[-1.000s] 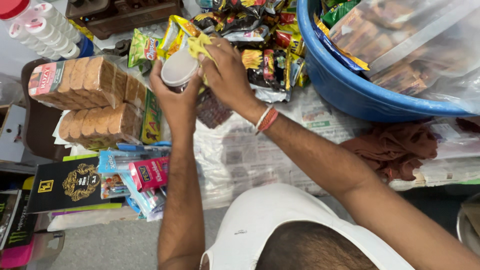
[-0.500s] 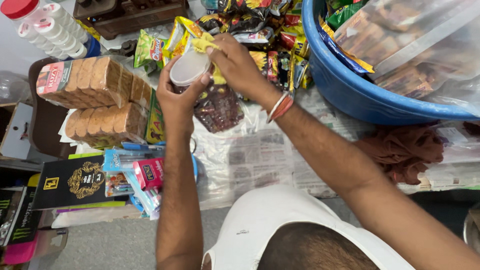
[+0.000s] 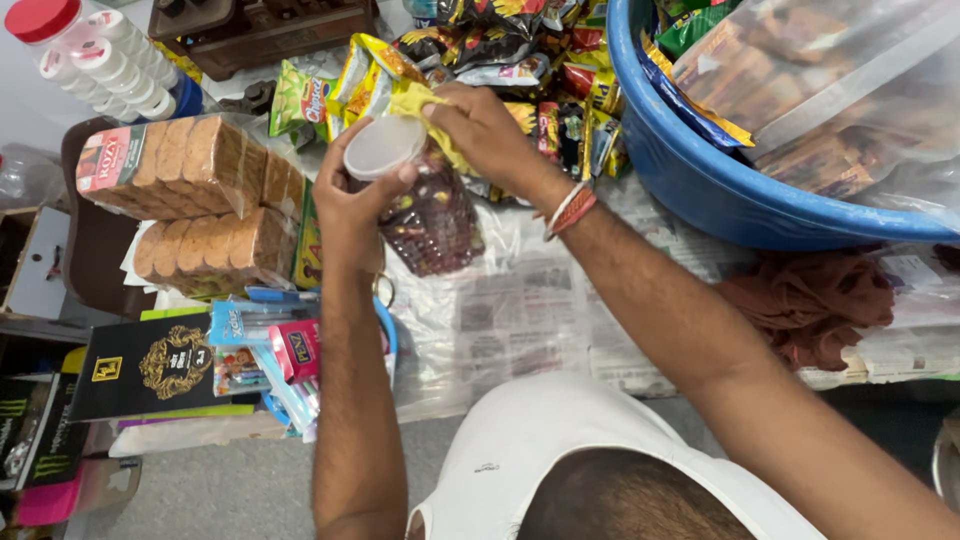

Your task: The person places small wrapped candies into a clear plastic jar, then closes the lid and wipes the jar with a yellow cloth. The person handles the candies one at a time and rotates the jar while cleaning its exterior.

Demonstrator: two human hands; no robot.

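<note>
Left hand [image 3: 350, 200] grips a clear jar [image 3: 425, 205], perhaps of sweets, while right hand [image 3: 485, 130] pinches its yellow wrapper [image 3: 420, 100].

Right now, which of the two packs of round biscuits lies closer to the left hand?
The lower biscuit pack, beside the left hand at wrist level; the upper pack lies further away, toward the white bottles.

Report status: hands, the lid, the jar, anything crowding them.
Left hand grips white lid. Right hand pinches yellow wrapper at the lid. Clear jar of dark sweets below. Snack packets and rusk packs close around.
</note>
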